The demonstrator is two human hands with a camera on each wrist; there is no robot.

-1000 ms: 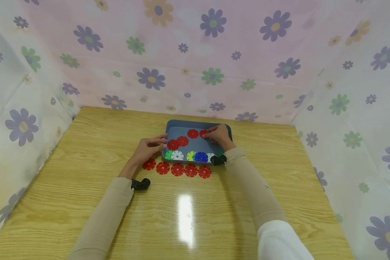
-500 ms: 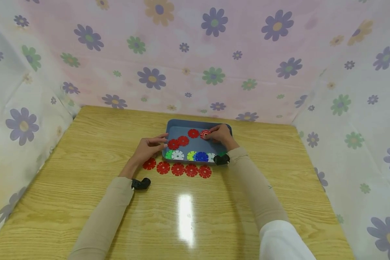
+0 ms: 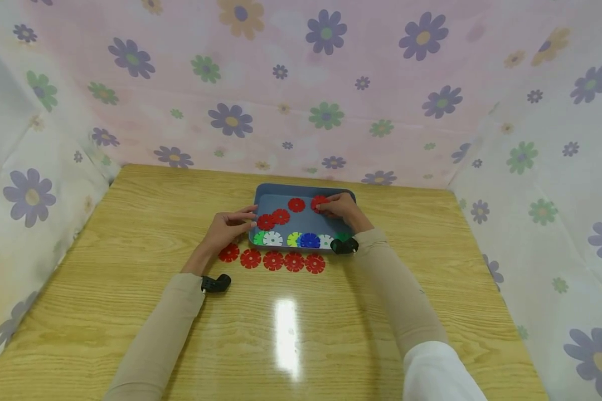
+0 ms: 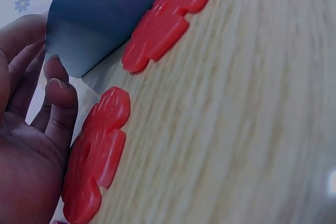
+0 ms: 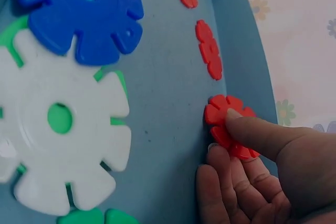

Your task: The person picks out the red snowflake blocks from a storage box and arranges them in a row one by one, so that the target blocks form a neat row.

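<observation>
In the head view, my right hand (image 3: 342,209) is inside the blue-grey tray (image 3: 305,188), at its far right. Its thumb and fingers pinch a red notched plastic disc (image 5: 231,121), slightly tilted in the right wrist view. Three more red discs (image 3: 296,205) lie in the tray to the left. My left hand (image 3: 225,230) is at the tray's left wall with fingers extended, their tips at the wall. Under its wrist side lies a red disc (image 4: 97,156), the leftmost of a row of red discs (image 3: 273,260) along the tray's near side.
Along the tray's near wall lie white (image 3: 273,239), green (image 3: 260,238), yellow (image 3: 294,239) and blue (image 3: 310,240) discs. A white disc (image 5: 63,124) overlaps green ones near my right wrist. Flowered cloth (image 3: 281,111) hangs behind the wooden table (image 3: 261,328).
My right hand has shifted slightly right with the red disc, which tilted and caught the light half a second ago. My left hand stays at the tray's left wall.
</observation>
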